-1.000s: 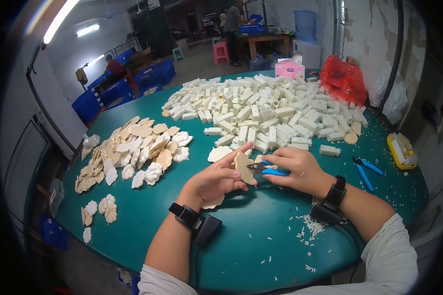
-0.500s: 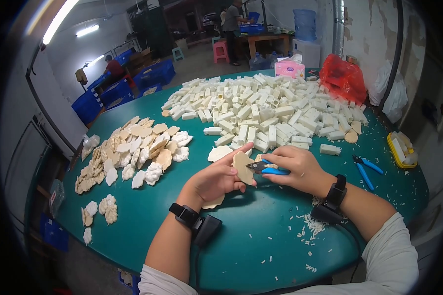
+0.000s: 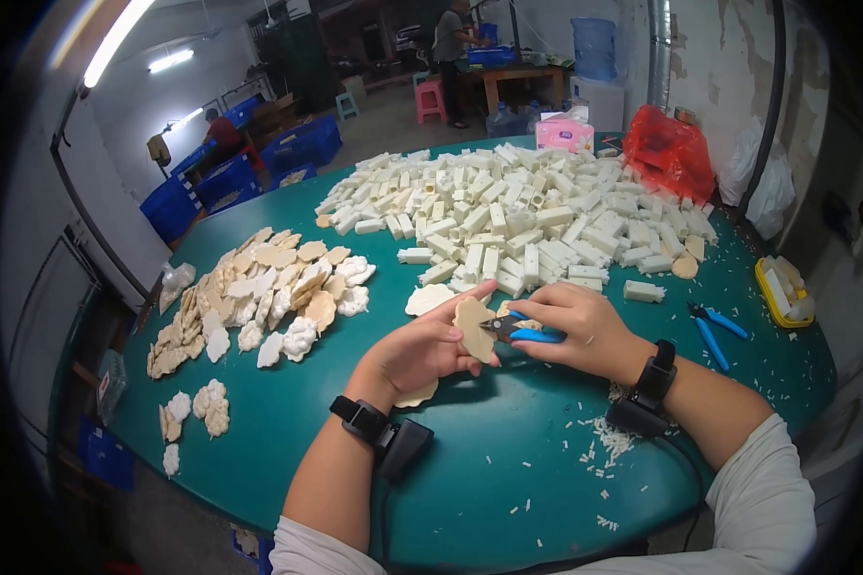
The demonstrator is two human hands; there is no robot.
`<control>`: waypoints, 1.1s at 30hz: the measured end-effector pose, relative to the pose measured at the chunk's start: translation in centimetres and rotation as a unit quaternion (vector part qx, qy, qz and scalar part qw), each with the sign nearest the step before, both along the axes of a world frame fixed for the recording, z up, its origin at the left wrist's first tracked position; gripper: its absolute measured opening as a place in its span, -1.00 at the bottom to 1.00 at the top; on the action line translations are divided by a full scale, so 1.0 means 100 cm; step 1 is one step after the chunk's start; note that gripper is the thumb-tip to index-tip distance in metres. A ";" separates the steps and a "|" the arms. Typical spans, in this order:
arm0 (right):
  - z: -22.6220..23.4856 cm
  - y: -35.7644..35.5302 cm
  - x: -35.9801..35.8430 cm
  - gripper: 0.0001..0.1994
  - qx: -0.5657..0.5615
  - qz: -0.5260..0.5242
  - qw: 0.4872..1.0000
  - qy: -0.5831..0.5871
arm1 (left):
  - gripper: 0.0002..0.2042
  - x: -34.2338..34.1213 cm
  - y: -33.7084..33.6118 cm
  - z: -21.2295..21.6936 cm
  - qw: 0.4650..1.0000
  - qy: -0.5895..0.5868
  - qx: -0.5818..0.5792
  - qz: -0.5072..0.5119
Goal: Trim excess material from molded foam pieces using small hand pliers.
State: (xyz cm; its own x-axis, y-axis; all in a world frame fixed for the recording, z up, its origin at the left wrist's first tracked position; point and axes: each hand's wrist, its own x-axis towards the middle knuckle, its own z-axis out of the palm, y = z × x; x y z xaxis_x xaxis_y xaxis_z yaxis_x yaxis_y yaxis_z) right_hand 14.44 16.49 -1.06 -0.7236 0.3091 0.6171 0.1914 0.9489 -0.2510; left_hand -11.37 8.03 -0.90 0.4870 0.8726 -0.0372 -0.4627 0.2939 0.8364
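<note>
My left hand (image 3: 420, 351) is closed on a flat cream plastic piece with a wavy edge (image 3: 474, 331), held up above the green table. In my right hand (image 3: 585, 331) is a pair of blue-handled nippers (image 3: 527, 333), gripped by the handles. Their jaws meet the face of the cream piece near its right side. A second wavy cream piece (image 3: 416, 394) lies under my left wrist, partly hidden. Just beyond my left fingers rests a whiter flat piece (image 3: 430, 299). Another cream piece shows partly behind the nippers.
A large heap of white block-shaped plastic parts (image 3: 508, 206) fills the table's far side. Wavy pieces (image 3: 259, 287) pile up at left. Spare blue-handled nippers (image 3: 713, 333), a yellow tray (image 3: 784, 292), a red bag (image 3: 669, 153) and small white clippings (image 3: 609, 448) lie at right.
Almost nothing has moved. The cream piece and the nippers' jaws have shifted very slightly; both hands keep their hold.
</note>
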 end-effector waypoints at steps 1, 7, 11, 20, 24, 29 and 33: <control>0.000 0.000 0.000 -0.55 0.004 0.000 1.000 0.000 | -0.05 0.000 0.000 0.000 1.000 -0.001 0.000 0.000; -0.001 0.000 0.000 -0.55 0.000 -0.003 1.000 -0.005 | -0.06 0.000 0.000 0.000 1.000 -0.001 -0.005 -0.001; 0.000 -0.001 0.000 -0.56 0.005 -0.007 1.000 -0.005 | -0.06 -0.001 0.001 -0.001 1.000 0.001 -0.005 -0.004; 0.001 -0.002 0.000 -0.58 0.000 -0.001 1.000 -0.002 | -0.16 -0.004 0.003 -0.005 0.999 -0.035 -0.014 -0.019; 0.000 -0.002 0.001 -0.57 0.002 0.002 1.000 0.001 | -0.17 -0.004 0.004 -0.006 0.999 -0.030 -0.017 -0.018; 0.000 -0.001 -0.001 -0.57 0.006 0.006 1.000 -0.002 | -0.16 -0.004 -0.001 -0.001 0.999 -0.025 -0.020 -0.012; 0.000 0.000 0.001 -0.55 0.005 0.002 1.000 -0.014 | -0.15 -0.003 0.003 -0.004 0.999 -0.024 -0.018 -0.016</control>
